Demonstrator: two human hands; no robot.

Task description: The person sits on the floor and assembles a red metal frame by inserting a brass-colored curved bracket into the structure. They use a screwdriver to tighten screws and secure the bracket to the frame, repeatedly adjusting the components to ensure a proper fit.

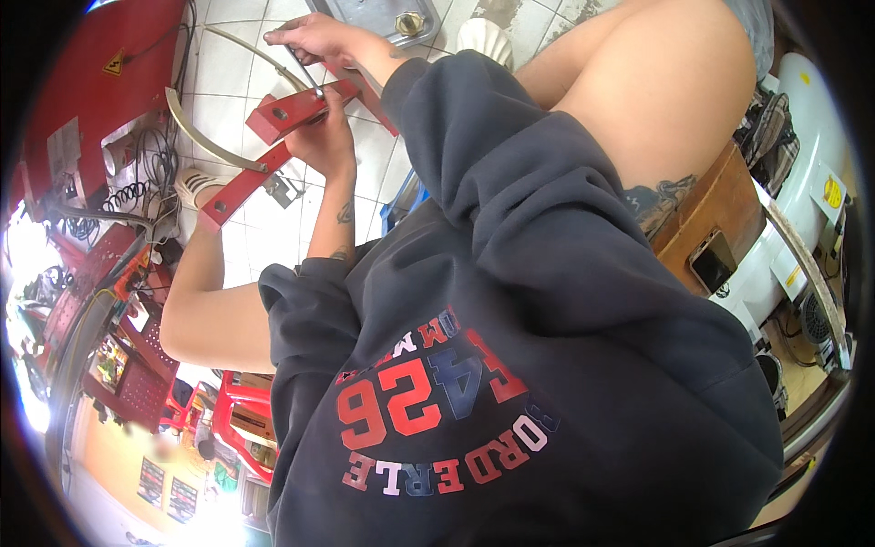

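A red steel frame [244, 190] with square-section bars and holes stands on the floor between my legs. Two curved pale strips [202, 139] reach out from it toward the left and far side. My left hand [321, 141] is closed against the near side of the frame's upper bar, its thumb and fingers up by the tool's lower end. My right hand [314, 38] grips the upper end of a slim metal hand tool [303, 71], whose exact kind I cannot make out. That tool slants down to the red bar. The fingertips of both hands are partly hidden.
A grey metal tray [351, 13] holding a round brass-coloured part [409, 25] lies at the far side. Left is a red machine [100, 87], with tangled cables [155, 164]. On the right, a phone [713, 262] rests on a wooden surface beside a white tank [802, 137].
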